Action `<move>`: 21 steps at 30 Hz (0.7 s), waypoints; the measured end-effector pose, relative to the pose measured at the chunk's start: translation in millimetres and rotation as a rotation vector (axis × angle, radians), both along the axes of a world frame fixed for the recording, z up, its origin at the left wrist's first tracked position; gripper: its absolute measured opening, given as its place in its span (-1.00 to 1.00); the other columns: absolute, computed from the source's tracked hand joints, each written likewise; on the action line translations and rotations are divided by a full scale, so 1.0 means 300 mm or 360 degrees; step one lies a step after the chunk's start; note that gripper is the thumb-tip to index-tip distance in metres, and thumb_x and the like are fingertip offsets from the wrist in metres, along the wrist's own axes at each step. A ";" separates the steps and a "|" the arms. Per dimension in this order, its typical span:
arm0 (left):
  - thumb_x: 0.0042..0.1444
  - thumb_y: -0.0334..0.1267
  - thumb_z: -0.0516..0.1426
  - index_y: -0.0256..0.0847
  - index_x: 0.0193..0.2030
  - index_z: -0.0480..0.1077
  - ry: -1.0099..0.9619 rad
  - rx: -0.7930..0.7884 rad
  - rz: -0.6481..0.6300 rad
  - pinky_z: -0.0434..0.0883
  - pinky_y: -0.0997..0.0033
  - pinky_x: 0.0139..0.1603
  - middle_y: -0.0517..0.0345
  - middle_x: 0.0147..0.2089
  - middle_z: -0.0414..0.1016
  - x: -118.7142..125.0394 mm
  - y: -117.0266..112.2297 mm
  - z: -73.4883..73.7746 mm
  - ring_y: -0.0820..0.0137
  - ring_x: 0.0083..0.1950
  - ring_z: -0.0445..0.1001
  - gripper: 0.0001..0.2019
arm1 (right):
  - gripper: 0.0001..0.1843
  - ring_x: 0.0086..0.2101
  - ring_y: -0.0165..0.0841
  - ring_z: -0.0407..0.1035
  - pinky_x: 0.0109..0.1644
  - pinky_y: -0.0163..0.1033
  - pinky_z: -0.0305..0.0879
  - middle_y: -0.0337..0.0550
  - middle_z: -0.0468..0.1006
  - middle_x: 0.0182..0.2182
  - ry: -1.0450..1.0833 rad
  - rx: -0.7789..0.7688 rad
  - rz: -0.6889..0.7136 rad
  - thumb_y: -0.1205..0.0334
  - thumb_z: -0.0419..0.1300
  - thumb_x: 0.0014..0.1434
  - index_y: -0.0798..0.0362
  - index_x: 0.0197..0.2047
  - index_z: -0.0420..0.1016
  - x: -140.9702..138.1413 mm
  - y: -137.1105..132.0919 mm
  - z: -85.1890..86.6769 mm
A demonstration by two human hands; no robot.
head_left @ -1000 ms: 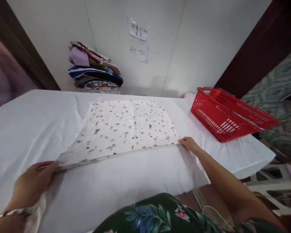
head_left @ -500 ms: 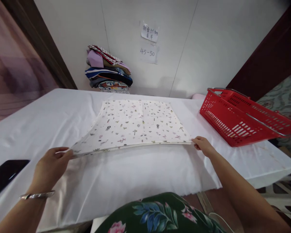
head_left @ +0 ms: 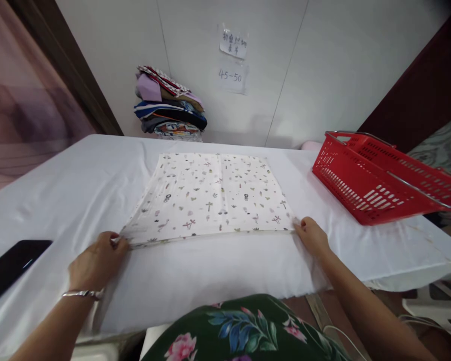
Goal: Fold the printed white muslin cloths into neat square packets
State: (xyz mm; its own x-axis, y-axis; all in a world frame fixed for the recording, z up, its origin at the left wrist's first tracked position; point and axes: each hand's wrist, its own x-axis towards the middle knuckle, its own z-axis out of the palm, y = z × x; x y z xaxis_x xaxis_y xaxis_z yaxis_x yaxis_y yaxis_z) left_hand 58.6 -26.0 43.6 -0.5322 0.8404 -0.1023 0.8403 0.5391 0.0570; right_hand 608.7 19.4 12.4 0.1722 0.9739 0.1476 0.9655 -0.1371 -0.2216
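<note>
A white cloth (head_left: 210, 195) printed with small palms, flamingos and other figures lies folded in layers on the white-covered table (head_left: 210, 281). A crease runs down its middle. At the near left corner, my left hand (head_left: 99, 260) pinches the layered edge between thumb and fingers; a silver bracelet circles that wrist. The near right corner is pinched in my right hand (head_left: 311, 235). Between my hands the near edge stretches almost straight, low against the table. My fingertips partly hide both corners.
A red plastic basket (head_left: 379, 180) with metal handles stands at the right. Several folded fabrics are piled in a stack (head_left: 171, 105) by the wall, back left. A black phone (head_left: 15, 265) lies at the left edge. Two paper notes (head_left: 233, 77) hang on the wall.
Both hands have lowered the cloth's near edge towards the table, drawing it slightly nearer to me. My left hand has shifted right. The cloth now lies flatter.
</note>
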 end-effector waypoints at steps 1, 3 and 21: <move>0.05 0.07 -0.13 -0.13 -0.15 0.29 0.0019 0.0030 -0.0022 0.23 0.43 -0.49 0.09 -0.24 0.48 -0.006 -0.001 0.001 0.25 -0.32 0.42 -0.60 | -0.78 -0.39 -0.32 0.30 -0.39 -0.27 0.14 -0.16 0.43 -0.40 -0.0012 0.0099 0.0082 0.06 0.00 0.12 0.03 -0.34 0.30 0.002 -0.004 0.000; 0.06 0.06 -0.11 -0.17 -0.18 0.32 0.0110 0.0181 -0.0092 0.29 0.36 -0.42 0.04 -0.17 0.45 -0.001 -0.001 0.005 0.21 -0.24 0.41 -0.60 | -0.78 -0.24 -0.28 0.29 -0.23 -0.20 0.20 -0.09 0.43 -0.27 -0.0005 0.0322 0.0325 0.10 -0.01 0.15 0.04 -0.29 0.35 0.000 -0.008 0.002; 0.15 -0.27 -0.01 -0.18 -0.32 0.40 -0.0674 0.0708 -0.1890 0.30 0.33 -0.12 0.13 -0.27 0.43 0.751 0.224 -0.111 0.40 -0.19 0.35 -0.82 | -0.76 -0.21 -0.27 0.32 -0.11 -0.08 0.24 -0.09 0.50 -0.24 0.0203 0.0392 0.1195 0.24 -0.01 0.20 -0.01 -0.20 0.48 -0.154 0.071 -0.026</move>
